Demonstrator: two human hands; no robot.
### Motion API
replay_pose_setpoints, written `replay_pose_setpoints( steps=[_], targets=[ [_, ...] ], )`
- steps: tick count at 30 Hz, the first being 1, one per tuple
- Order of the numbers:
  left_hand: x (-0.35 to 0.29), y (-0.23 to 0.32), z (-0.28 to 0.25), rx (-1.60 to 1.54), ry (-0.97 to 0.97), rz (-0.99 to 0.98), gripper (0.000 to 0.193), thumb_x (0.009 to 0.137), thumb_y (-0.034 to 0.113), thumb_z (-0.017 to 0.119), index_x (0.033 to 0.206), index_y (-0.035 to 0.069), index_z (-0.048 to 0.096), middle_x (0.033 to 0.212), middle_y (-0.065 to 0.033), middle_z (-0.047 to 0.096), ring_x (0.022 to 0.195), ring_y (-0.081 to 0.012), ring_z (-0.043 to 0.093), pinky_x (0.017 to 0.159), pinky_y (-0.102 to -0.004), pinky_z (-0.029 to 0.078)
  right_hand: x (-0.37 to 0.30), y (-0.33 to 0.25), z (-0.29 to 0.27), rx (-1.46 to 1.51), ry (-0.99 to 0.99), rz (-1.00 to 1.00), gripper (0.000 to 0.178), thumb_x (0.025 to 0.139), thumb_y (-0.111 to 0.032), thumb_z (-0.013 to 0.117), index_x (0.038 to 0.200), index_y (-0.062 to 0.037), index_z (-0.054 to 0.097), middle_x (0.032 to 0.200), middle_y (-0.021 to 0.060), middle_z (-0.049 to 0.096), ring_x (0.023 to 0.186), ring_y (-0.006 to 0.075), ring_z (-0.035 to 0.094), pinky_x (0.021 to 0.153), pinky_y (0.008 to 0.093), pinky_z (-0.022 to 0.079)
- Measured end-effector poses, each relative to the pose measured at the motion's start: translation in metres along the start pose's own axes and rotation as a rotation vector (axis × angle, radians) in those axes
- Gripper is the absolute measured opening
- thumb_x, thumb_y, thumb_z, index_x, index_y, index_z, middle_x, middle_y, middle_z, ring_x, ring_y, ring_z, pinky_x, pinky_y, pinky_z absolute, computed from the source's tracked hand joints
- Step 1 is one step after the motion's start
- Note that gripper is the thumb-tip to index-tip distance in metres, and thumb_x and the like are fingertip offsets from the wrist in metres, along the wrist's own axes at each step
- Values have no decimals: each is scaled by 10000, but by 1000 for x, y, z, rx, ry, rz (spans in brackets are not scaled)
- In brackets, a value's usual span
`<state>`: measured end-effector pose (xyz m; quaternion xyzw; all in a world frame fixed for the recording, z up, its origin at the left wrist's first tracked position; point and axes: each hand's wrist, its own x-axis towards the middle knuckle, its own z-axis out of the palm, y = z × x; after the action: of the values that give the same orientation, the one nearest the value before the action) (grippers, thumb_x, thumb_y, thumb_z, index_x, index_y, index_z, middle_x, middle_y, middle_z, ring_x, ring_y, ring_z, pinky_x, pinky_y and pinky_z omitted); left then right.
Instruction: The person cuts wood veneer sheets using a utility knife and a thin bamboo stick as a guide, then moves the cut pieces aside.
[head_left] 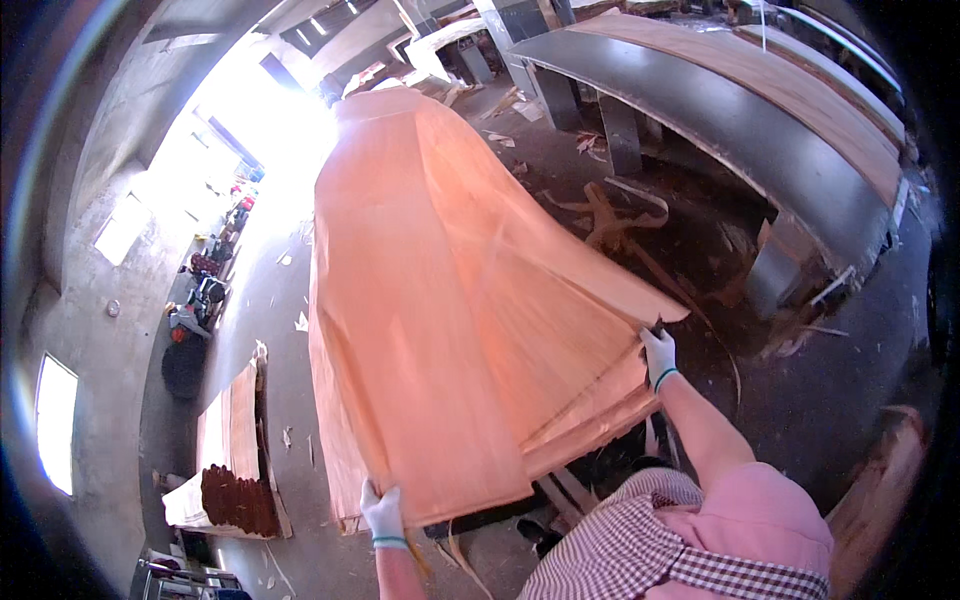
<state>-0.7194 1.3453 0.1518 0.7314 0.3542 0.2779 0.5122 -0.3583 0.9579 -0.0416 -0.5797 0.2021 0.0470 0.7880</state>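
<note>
Long, thin orange-tan wood veneer sheets (400, 300) stretch away from me on a layered pile (600, 428). My left hand (383, 512), in a white glove with a green cuff, is closed on the near left edge of the top sheet. Farther right, my right hand (658, 355), gloved the same way, grips the raised near right corner of a veneer sheet. Between the hands the sheets bow and overlap, with a darker gap showing beneath the right part. The fingertips under the edges are hidden.
A long metal-sided bench (720, 110) bearing veneer stands at the right. Left of the pile, a smaller veneer stack (230, 430) lies on the floor. Parked motorbikes (205, 295) line the left wall. Wood scraps (600, 215) litter the floor.
</note>
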Motion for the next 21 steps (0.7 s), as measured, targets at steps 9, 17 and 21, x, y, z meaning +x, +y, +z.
replay_pose_setpoints(
  steps=[9, 17, 21],
  targets=[
    [97, -104, -54, -67, -100, 34, 317, 708, -61, 522, 1013, -27, 603, 850, -20, 613, 760, -98, 566, 681, -233, 471, -139, 85, 76, -312, -9, -154, 145, 847, -163, 621, 763, -57, 566, 567, 3, 512, 445, 97, 477, 417, 279, 366],
    [141, -171, -69, -99, -54, 28, 336, 683, -64, 536, 1012, -36, 594, 864, -36, 619, 764, -111, 582, 689, -240, 480, -150, 191, 106, -99, 259, 261, 68, 831, -164, 598, 789, -131, 555, 519, 44, 515, 345, 187, 440, 328, 323, 339],
    [184, -208, -88, 48, -179, -204, 343, 731, -12, 601, 1074, -17, 578, 950, -77, 643, 818, -163, 619, 729, -288, 510, -119, 236, 98, 89, 263, 569, 182, 845, -205, 602, 992, -99, 586, 690, 81, 598, 505, 202, 562, 391, 321, 394]
  ],
)
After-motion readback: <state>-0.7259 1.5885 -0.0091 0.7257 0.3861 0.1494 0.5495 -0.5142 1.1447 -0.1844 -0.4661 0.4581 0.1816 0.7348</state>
